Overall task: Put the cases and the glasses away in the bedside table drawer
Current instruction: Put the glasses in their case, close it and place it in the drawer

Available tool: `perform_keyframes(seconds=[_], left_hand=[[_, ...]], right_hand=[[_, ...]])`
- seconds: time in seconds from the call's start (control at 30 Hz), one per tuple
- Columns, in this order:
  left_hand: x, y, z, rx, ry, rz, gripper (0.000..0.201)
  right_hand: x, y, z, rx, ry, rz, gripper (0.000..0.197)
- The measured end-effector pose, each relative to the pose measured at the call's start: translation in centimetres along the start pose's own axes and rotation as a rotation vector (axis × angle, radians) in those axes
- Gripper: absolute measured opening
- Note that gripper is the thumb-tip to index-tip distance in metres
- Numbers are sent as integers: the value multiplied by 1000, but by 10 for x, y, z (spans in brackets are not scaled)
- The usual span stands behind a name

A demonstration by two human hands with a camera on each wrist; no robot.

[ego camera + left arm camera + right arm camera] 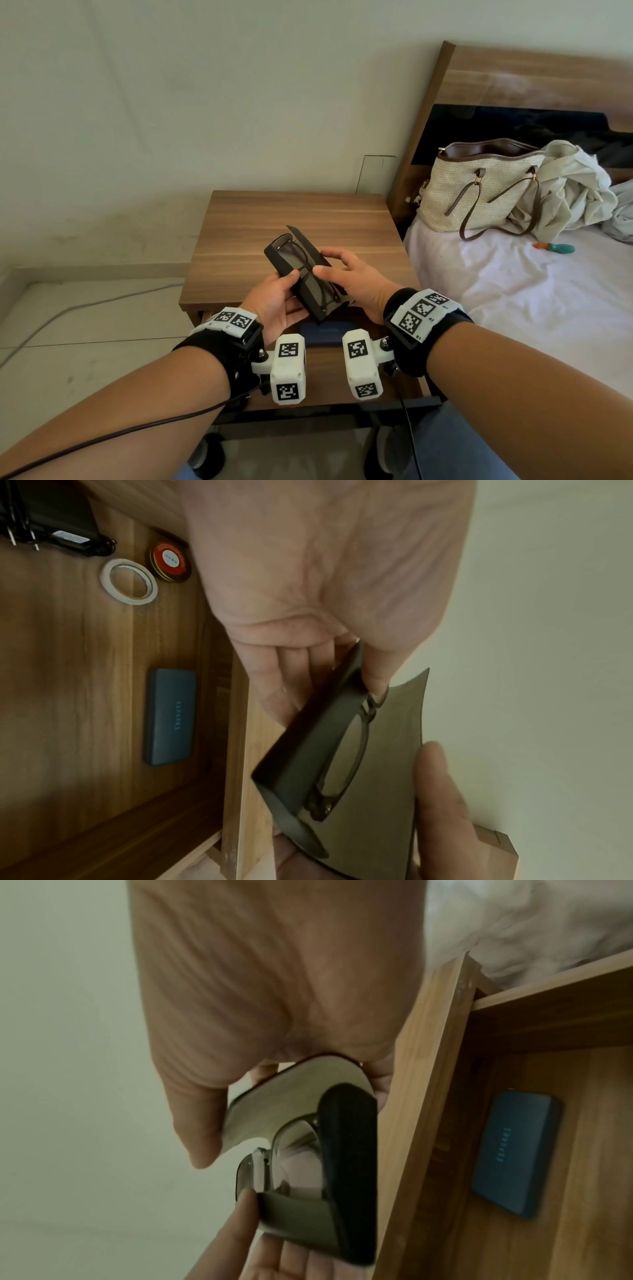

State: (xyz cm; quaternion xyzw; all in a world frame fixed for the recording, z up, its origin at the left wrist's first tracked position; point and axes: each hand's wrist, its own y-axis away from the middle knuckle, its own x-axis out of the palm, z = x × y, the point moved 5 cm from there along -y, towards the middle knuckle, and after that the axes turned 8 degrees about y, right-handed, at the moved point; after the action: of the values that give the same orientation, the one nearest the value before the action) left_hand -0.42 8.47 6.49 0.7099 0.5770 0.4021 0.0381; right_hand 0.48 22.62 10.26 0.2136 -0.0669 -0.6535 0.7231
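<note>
Both hands hold a black glasses case (284,262) above the bedside table (274,212). The case's flap (394,750) stands open and dark-framed glasses (310,279) lie inside it. My left hand (284,294) cradles the case body from below, with the thumb on its top edge. My right hand (337,270) holds the flap, thumb in front and fingers behind. The wrist views show the same case (346,1150) and glasses (294,1153). Under the hands the drawer (236,750) is pulled out. A blue case (170,718) lies flat on the drawer's floor.
A roll of white tape (128,581), a round red tin (169,561) and a black charger (61,531) also lie in the drawer. To the right is the bed (513,291) with a woven handbag (479,188) and crumpled cloth on it. A wall stands behind the table.
</note>
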Motion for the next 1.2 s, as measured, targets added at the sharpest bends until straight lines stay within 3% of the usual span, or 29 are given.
perform_keyframes(seconds=[0.17, 0.37, 0.53, 0.97, 1.2], left_hand=[[-3, 0, 0, -1, -19, -32, 28], [-4, -1, 0, -46, -18, -51, 47], [-5, -2, 2, -32, -71, -57, 47], [-10, -3, 3, 3, -71, -60, 15], [-16, -2, -4, 55, -39, -117, 12]], right_hand=[[2, 0, -3, -28, 97, -9, 57], [1, 0, -4, -90, 269, -21, 64], [2, 5, 0, -121, 365, -22, 67], [9, -1, -7, -147, 562, -16, 80], [5, 0, -10, -10, 431, -44, 56]])
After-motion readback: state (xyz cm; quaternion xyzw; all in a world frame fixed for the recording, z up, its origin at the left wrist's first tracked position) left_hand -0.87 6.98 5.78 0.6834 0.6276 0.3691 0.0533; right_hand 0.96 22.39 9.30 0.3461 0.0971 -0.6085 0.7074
